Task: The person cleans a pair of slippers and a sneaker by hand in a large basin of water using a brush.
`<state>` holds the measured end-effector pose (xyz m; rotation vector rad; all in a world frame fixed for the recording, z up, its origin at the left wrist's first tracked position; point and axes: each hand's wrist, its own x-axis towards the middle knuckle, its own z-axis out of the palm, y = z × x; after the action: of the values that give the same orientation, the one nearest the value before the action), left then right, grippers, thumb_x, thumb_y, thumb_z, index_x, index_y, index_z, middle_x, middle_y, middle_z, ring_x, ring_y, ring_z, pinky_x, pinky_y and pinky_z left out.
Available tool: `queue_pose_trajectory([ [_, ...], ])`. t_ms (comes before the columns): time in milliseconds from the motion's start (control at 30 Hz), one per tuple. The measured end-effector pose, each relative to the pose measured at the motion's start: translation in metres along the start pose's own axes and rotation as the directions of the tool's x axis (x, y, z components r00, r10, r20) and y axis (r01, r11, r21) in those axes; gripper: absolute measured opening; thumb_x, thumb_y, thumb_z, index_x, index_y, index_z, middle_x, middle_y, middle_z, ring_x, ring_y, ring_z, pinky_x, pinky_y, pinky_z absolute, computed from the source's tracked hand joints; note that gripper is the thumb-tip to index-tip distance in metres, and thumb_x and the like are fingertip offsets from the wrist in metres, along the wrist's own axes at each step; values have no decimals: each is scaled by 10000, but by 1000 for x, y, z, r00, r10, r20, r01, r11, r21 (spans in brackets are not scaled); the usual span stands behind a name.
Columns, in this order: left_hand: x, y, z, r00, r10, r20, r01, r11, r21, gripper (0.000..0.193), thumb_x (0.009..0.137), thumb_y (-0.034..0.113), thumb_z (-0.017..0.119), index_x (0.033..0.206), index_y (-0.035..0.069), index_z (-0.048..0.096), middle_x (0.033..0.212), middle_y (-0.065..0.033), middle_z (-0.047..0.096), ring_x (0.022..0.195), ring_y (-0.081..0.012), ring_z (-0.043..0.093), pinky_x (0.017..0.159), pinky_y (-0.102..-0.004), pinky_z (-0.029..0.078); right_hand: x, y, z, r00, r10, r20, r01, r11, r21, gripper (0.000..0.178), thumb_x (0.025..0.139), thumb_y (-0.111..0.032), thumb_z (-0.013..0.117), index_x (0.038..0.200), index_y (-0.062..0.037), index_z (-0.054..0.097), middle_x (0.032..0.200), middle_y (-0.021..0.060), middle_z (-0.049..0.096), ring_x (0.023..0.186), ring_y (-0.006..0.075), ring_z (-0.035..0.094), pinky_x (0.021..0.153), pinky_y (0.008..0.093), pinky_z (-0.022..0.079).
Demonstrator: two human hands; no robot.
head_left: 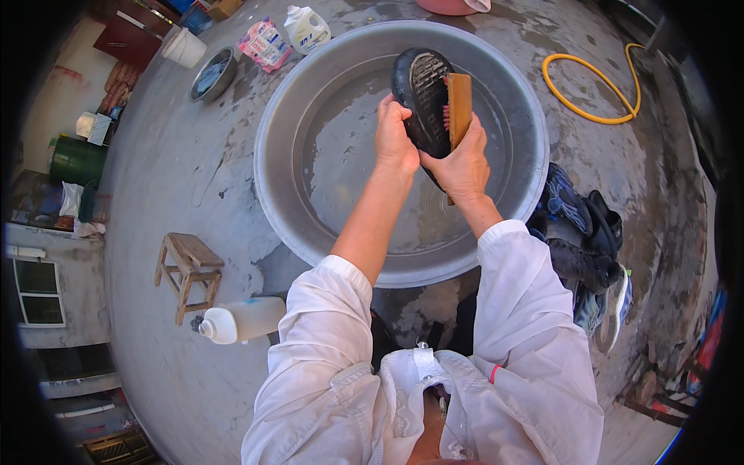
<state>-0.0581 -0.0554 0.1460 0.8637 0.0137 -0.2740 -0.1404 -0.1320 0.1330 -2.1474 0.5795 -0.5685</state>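
Right now, holding a black shoe at a tilt over the big round grey basin, textured sole turned to the camera, with water below. Clamping the shoe by its left edge with the left hand, thumb hooked toward the sole. Over to the right hand, and clamped firmly on a wooden-backed scrubbing brush, with reddish bristles facing the right side of the sole, thumb stretched across the sole's lower part. Close together, but on separate things. Just beyond the basin's far left rim, a white handled jug and a pink printed packet, then a metal bowl with blue cloth inside. On the near left, a small wooden stool and a whitish plastic jug lying on its side. Off to the right, a heap of dark shoes close by the basin, and farther up, a looped yellow hose on the wet concrete floor.
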Motion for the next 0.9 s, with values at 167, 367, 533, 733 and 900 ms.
queue_pose_trajectory([
  [167, -11, 4, 6, 998, 59, -3, -59, 998, 3, 491, 687, 7, 392, 1176, 53, 386, 1107, -93, 480, 1056, -221, 455, 933, -368, 376, -1, -4, 9, 999, -1, -45, 1, 1000, 8, 984, 531, -371, 779, 1280, -96, 204, 1162, 155, 374, 923, 334, 556, 711, 418, 483],
  [367, -14, 11, 7, 992, 119, 41, -120, 992, 22, 491, 715, -10, 450, 1192, 65, 361, 1126, -115, 443, 1000, -196, 459, 905, -329, 378, 6, -5, 3, 999, -5, -51, 6, 1000, 23, 992, 530, -382, 781, 1287, -96, 207, 1167, 153, 381, 961, 313, 542, 746, 412, 472],
  [533, -9, -5, -2, 803, 538, 257, -585, 630, 510, 455, 752, 36, 621, 1119, 42, 350, 1154, -150, 430, 1077, -232, 438, 924, -352, 365, 3, -8, 5, 996, 85, -35, -85, 996, -12, 1017, 532, -414, 777, 1301, -98, 192, 1182, 161, 383, 972, 304, 538, 749, 403, 471],
  [733, -10, 0, 0, 781, 601, 168, -556, 547, 626, 558, 720, 43, 679, 1123, 45, 293, 1078, -167, 482, 970, -199, 494, 878, -342, 395, -3, -22, 9, 994, 98, 58, -100, 994, 34, 1095, 525, -440, 782, 1336, -72, 144, 1225, 190, 344, 1026, 331, 511, 797, 403, 455],
  [900, -4, 30, -8, 825, 494, 273, -561, 659, 501, 533, 752, 21, 634, 1154, 38, 285, 998, -140, 546, 901, -183, 534, 860, -325, 420, 19, 7, 2, 976, 0, 217, -99, 888, 449, 906, 545, -349, 814, 1243, -23, 336, 1068, 135, 492, 897, 215, 539, 726, 340, 451],
])
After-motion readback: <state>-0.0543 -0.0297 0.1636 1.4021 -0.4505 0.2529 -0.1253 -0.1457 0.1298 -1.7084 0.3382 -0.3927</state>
